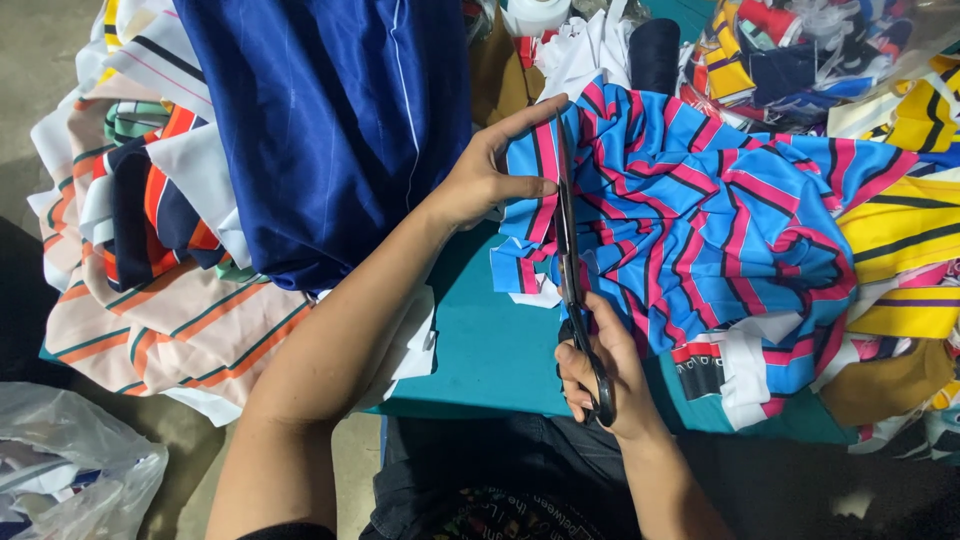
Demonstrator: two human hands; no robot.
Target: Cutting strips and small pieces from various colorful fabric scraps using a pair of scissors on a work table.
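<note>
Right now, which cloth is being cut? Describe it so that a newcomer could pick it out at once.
On the teal table, right of the dark navy fabric, lies a crumpled blue cloth with pink and black stripes. The left hand pinches its edge while the right hand runs black scissors along it. Its neighbours are yellow-striped or peach.

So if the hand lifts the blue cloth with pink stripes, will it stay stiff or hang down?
The striped cloth probably hangs limp: it already lies in crumpled folds. It looks thin and light, and its sheen suggests it may slip where the left hand pinches it beside the scissors.
</note>
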